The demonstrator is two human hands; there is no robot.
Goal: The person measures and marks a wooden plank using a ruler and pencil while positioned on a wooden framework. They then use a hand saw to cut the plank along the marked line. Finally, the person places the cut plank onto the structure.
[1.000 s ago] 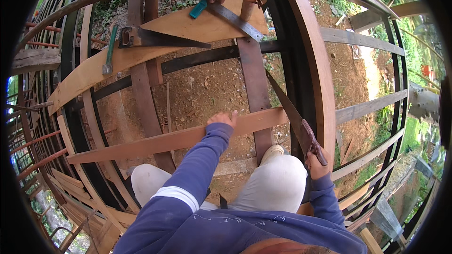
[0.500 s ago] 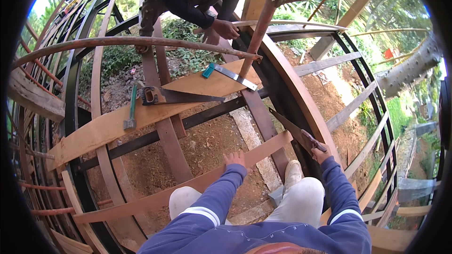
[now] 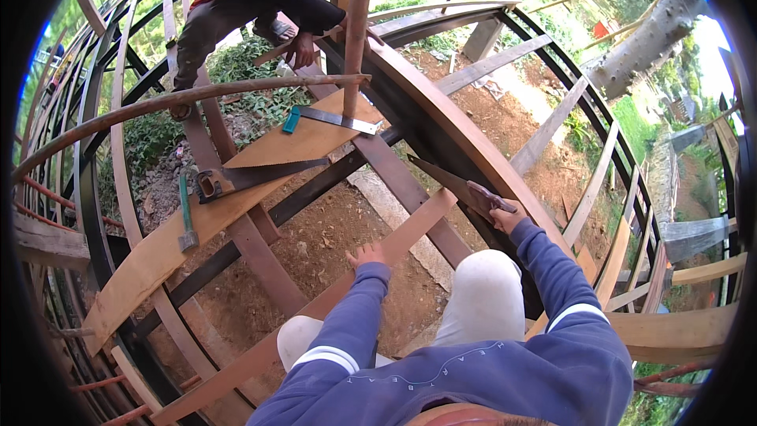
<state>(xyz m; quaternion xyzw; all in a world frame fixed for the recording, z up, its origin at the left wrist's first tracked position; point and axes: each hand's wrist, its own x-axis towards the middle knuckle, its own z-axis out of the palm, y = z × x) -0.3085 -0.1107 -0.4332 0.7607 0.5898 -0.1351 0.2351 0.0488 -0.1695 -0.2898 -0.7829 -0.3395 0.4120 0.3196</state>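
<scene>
Board [image 3: 414, 227] slants across the beams [image 3: 390, 175], running under the left hand to the right knee's side. Left hand [image 3: 368, 255] lies on it, fingers spread. Right hand [image 3: 507, 215] grips a saw [image 3: 448, 181], blade just by the board's far end; cannot tell if it touches. Beyond, wide plank [image 3: 146, 288] carries second saw [image 3: 264, 174], green-handled tool [image 3: 186, 209], square [image 3: 335, 120]. Co-worker's hand [image 3: 301, 49] hangs past the plank.

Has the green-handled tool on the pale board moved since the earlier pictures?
No. Against the pale board, the green-handled tool keeps its place beside the resting handsaw; the camera view shifted.
</scene>
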